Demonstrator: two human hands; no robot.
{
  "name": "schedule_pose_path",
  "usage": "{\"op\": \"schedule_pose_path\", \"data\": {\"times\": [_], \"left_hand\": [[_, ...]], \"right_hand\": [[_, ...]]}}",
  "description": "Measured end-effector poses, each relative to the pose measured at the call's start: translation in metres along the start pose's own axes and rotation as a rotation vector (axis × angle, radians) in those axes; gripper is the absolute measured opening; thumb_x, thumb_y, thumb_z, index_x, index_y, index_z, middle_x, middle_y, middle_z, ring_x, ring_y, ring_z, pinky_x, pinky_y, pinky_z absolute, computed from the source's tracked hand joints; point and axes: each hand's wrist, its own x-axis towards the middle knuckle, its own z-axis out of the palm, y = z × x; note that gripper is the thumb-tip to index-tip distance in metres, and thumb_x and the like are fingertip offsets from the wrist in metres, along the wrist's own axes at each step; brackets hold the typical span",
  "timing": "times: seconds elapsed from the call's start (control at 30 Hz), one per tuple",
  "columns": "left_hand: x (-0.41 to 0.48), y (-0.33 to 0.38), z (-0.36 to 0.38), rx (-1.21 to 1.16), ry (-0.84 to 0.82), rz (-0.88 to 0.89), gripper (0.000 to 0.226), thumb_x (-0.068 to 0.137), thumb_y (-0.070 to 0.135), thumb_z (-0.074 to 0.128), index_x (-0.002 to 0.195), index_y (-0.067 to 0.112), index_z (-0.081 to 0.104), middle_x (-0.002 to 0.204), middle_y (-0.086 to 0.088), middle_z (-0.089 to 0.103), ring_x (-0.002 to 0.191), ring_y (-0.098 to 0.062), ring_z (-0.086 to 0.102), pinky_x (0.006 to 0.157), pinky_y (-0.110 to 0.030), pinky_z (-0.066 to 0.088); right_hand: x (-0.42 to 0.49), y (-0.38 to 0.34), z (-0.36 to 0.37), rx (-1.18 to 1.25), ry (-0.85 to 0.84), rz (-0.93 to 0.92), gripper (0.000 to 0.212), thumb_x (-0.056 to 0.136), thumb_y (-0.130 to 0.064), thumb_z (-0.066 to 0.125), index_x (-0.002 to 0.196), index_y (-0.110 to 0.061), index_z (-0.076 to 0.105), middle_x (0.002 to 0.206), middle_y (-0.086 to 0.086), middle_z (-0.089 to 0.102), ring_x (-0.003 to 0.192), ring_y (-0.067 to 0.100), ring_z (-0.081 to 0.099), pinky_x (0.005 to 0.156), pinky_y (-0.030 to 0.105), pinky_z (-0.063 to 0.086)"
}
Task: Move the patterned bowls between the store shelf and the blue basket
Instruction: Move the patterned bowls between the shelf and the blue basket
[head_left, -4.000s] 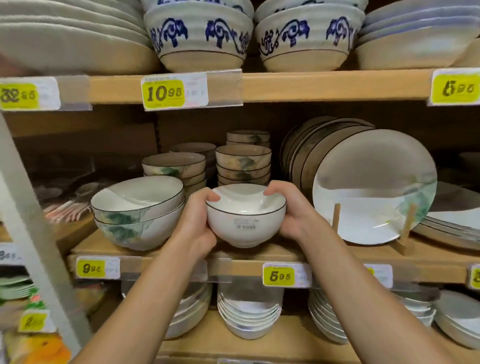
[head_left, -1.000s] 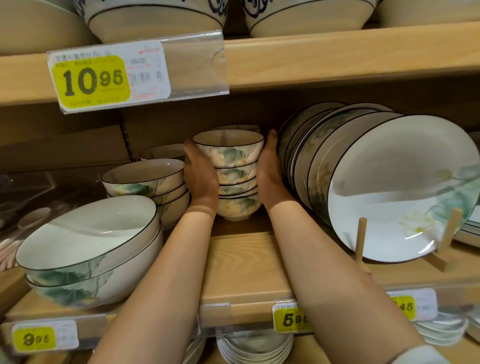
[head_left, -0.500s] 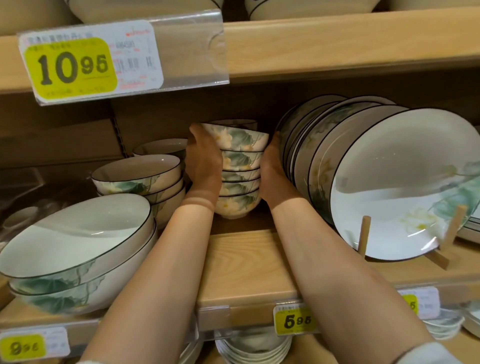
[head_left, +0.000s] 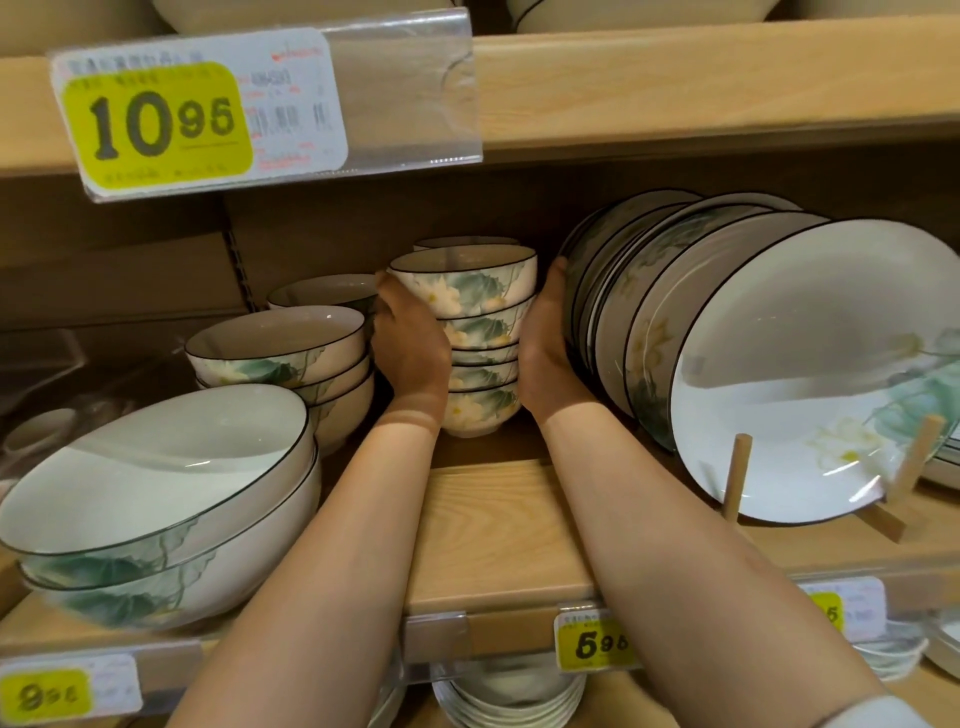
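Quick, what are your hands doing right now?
Left hand: holding the small bowl stack, left side.
Right hand: holding the same stack, right side.

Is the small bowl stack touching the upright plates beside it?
No, the right hand lies between the small bowl stack and the upright plates.
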Motion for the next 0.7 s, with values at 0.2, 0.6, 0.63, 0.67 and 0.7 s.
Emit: {"op": "schedule_pose_path", "data": {"times": [0.2,0.6,0.63,0.67,0.7], "left_hand": [[-0.005,0.001,-0.005,-0.04,0.0,0.011,0.049,0.097,0.055,0.021,0.117,0.031,0.059,0.129,-0.005,0.061,0.119,-0.027,0.054,0.109,-0.047,0.037],[-0.008,0.014,-0.008,-0.039,-0.078,-0.042,0.058,0.083,0.067,0.026,0.104,0.032,0.066,0.115,0.0,0.068,0.108,-0.025,0.06,0.105,-0.044,0.043],[-0.009,0.015,-0.009,-0.045,-0.087,-0.048,0.061,0.08,0.068,0.026,0.106,0.031,0.068,0.115,0.0,0.068,0.108,-0.025,0.061,0.105,-0.044,0.043],[-0.009,0.016,-0.009,-0.048,-0.092,-0.051,0.062,0.079,0.068,0.027,0.106,0.03,0.068,0.115,0.0,0.068,0.108,-0.026,0.061,0.105,-0.043,0.043],[-0.01,0.017,-0.009,-0.053,-0.097,-0.05,0.061,0.078,0.068,0.028,0.105,0.031,0.069,0.114,0.0,0.069,0.107,-0.026,0.061,0.105,-0.043,0.043]], "right_hand": [[-0.006,0.003,0.0,-0.011,-0.021,-0.042,0.08,0.083,-0.076,0.033,0.148,-0.028,0.037,0.152,0.002,0.039,0.139,0.023,0.036,0.117,0.043,0.026],[-0.009,-0.002,0.001,-0.1,-0.115,0.035,0.061,0.088,-0.061,0.035,0.121,-0.019,0.066,0.117,0.01,0.068,0.109,0.029,0.062,0.102,0.046,0.047],[-0.01,-0.002,0.001,-0.101,-0.115,0.035,0.06,0.087,-0.059,0.035,0.119,-0.019,0.067,0.115,0.01,0.069,0.107,0.029,0.063,0.1,0.046,0.048],[-0.012,-0.002,0.001,-0.106,-0.115,0.039,0.06,0.086,-0.059,0.035,0.118,-0.019,0.067,0.114,0.01,0.069,0.106,0.03,0.063,0.1,0.046,0.048],[-0.013,-0.002,0.001,-0.11,-0.113,0.047,0.061,0.085,-0.06,0.035,0.117,-0.019,0.067,0.113,0.011,0.069,0.105,0.03,0.063,0.099,0.047,0.048]]}}
